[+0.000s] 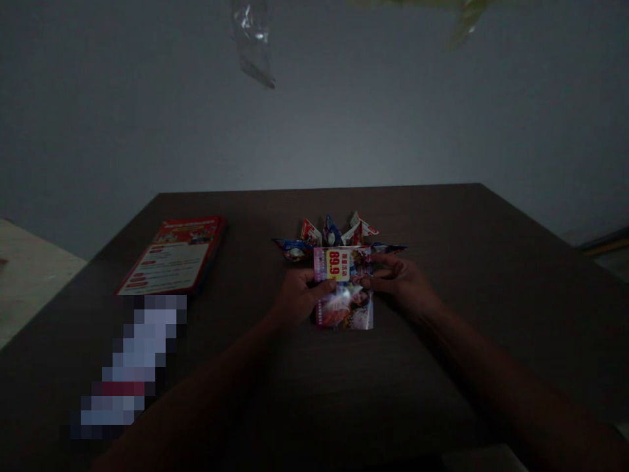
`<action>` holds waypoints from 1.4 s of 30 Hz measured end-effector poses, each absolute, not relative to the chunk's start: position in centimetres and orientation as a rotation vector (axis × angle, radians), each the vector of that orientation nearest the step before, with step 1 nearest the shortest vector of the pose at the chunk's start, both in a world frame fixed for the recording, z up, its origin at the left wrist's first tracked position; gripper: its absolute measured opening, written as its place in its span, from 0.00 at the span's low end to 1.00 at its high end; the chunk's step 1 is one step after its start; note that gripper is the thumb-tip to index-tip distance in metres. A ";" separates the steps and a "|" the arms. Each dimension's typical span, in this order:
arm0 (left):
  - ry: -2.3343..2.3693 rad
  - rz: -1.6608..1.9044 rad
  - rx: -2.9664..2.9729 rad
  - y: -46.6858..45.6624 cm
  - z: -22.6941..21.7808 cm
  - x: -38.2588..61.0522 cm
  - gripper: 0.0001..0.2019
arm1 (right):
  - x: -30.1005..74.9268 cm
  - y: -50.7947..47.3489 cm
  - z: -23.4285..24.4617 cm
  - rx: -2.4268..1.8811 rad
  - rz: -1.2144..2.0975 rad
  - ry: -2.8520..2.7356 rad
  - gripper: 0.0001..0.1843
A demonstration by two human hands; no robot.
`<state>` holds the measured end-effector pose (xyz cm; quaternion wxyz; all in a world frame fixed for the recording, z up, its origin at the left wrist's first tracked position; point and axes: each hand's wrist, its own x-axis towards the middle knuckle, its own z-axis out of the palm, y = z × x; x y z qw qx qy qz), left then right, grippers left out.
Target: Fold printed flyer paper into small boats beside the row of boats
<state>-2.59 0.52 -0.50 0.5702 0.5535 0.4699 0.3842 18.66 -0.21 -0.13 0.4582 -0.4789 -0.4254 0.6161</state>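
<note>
A glossy pink and purple printed leaflet point(344, 308) with a yellow patch reading 89.9 is held up over the dark table, its print turned sideways. My left hand point(299, 295) grips its left edge, thumb on the front face. On the right edge, my right hand point(405, 282) pinches the leaflet between thumb and fingers. Just behind it lie several folded pointed paper pieces point(331, 231) in blue, red and white, fanned out. The leaflet and my hands partly cover them.
A stack of red and white printed leaflets point(174, 255) lies on the table's left side. Nearer to me is a blurred-out pale item point(137, 357). The table point(275, 406) meets a grey wall point(344, 118) at the back. Clear plastic point(253, 39) hangs above.
</note>
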 end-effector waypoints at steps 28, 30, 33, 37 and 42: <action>1.068 0.932 1.171 1.2 -0.6 -2.8 0.14 | 19.5 -0.1 -0.4 -1.301 1.348 -1.303 0.14; 1.073 0.934 1.158 1.2 -0.5 -2.8 0.13 | 19.5 -0.1 -0.5 -1.299 1.338 -1.302 0.14; 1.073 0.938 1.153 1.2 -0.4 -2.8 0.13 | 19.5 -0.1 -0.6 -1.291 1.343 -1.292 0.14; 1.065 0.935 1.157 1.1 -0.5 -2.8 0.14 | 19.5 -0.1 -0.7 -1.252 1.345 -1.277 0.14; 1.056 0.938 1.162 1.1 -0.6 -2.7 0.14 | 19.4 -0.3 -0.4 -1.219 1.369 -1.246 0.14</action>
